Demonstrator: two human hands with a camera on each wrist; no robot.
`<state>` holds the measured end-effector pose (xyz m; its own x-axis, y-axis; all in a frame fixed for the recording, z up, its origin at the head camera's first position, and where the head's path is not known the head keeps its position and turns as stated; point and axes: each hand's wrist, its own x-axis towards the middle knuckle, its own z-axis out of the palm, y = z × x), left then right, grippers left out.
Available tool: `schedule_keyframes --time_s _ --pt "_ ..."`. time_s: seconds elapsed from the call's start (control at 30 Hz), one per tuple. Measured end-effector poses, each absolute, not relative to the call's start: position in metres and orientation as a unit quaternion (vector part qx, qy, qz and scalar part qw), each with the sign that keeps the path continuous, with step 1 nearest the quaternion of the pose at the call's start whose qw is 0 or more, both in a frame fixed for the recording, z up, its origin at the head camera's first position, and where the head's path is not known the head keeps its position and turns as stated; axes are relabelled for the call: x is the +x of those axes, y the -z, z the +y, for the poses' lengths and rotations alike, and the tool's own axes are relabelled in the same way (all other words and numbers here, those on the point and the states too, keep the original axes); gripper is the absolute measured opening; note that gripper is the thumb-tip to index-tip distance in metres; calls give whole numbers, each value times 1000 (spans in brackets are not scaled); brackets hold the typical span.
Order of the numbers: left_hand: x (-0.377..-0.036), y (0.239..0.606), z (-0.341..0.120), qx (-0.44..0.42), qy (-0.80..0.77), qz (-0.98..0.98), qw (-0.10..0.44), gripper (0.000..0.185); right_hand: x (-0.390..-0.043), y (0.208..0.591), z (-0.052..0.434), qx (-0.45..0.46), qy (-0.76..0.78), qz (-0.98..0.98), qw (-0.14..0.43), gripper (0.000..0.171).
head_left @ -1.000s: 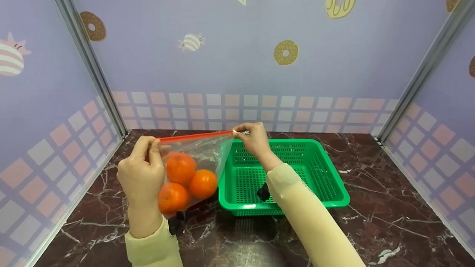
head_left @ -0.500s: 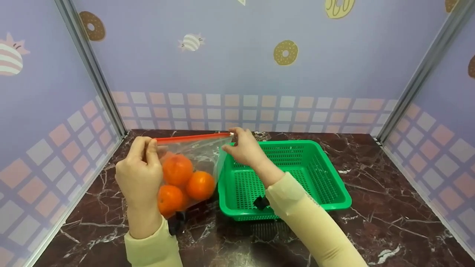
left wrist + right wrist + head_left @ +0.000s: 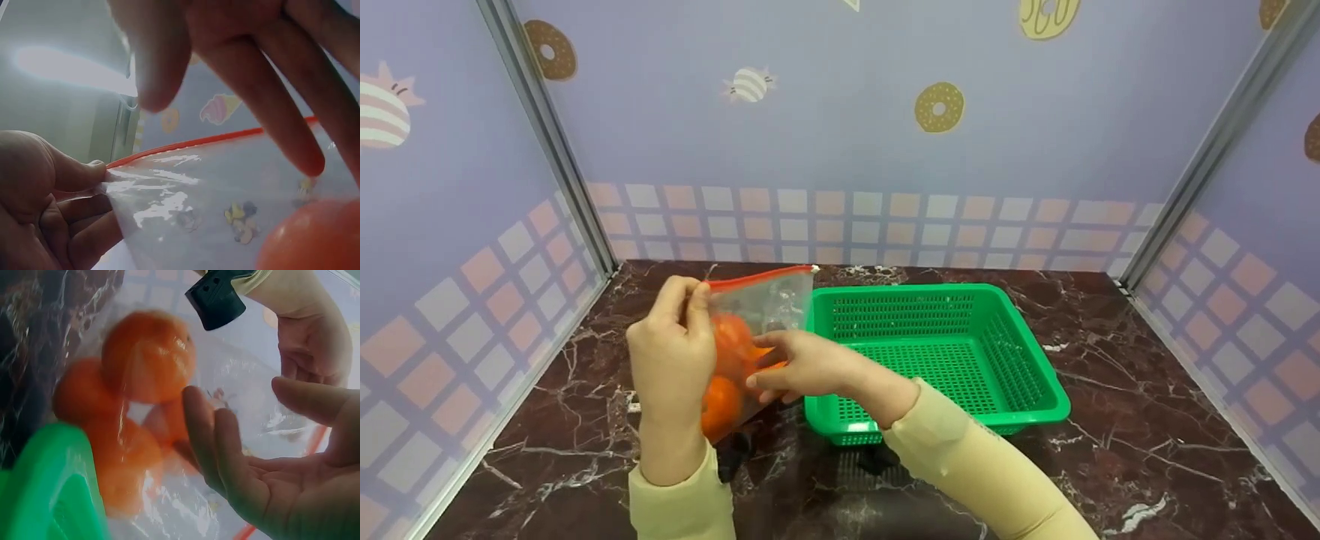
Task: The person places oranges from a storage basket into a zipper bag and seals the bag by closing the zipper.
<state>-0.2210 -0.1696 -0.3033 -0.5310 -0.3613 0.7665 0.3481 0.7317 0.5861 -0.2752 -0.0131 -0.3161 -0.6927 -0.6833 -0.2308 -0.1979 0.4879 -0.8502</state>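
A clear zip bag (image 3: 769, 300) with a red strip along its top and a small white slider at its right end hangs over the dark table. Several oranges (image 3: 149, 354) lie inside it. My left hand (image 3: 673, 352) pinches the bag's top left corner between thumb and fingers, as the left wrist view (image 3: 62, 197) also shows. My right hand (image 3: 814, 366) is in front of the bag, low at its right side, its fingers loosely spread and overlapping the oranges (image 3: 721, 405) in the head view. In the right wrist view its fingers (image 3: 228, 439) are right at the bag's side.
A green plastic basket (image 3: 1024, 375) with perforated walls stands right of the bag, partly behind my right forearm. The dark marbled table (image 3: 1147, 420) is bounded by patterned walls (image 3: 840, 150). A black wrist camera (image 3: 216, 301) sits on my left wrist.
My right hand has let go of the slider end of the red strip and moved down and left to the oranges. My left hand and the bag have shifted slightly right.
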Motion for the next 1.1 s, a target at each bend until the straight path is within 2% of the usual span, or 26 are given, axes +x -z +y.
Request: schedule_keyframes --time_s 0.07,0.13,0.2,0.3,0.43,0.57,0.63,0.73,0.83,0.9,1.0,1.1 --pt "-221 303 -162 -10 380 -801 462 16 -276 319 -15 -272 438 808 287 72" --pt "-223 304 -154 -26 385 -810 443 16 -280 322 -18 -301 432 805 272 68" --pt "-227 306 -146 -40 383 -820 423 16 -285 327 -21 -326 422 809 247 58" --pt "-236 311 -138 -46 382 -832 400 16 -297 337 -29 -325 427 812 227 33" --pt "-248 316 -139 -32 389 -850 353 17 -314 346 -37 -259 478 802 246 20" --pt "-249 312 -148 13 363 -895 259 24 -332 352 -40 -212 516 784 271 23" --pt "-245 308 -155 48 332 -920 200 28 -338 353 -40 -182 528 781 278 30" --pt "-241 304 -165 93 280 -949 112 26 -343 353 -39 -147 536 785 274 35" --pt "-244 306 -171 95 233 -967 31 25 -346 354 -35 -119 554 777 273 35" --pt "-252 313 -172 85 223 -971 0 27 -347 354 -32 -117 575 764 266 33" --pt "-268 326 -169 75 223 -972 -16 40 -346 352 -26 -107 606 745 258 34" --pt "-284 342 -166 78 228 -971 -9 51 -344 347 -16 -84 615 739 263 49"
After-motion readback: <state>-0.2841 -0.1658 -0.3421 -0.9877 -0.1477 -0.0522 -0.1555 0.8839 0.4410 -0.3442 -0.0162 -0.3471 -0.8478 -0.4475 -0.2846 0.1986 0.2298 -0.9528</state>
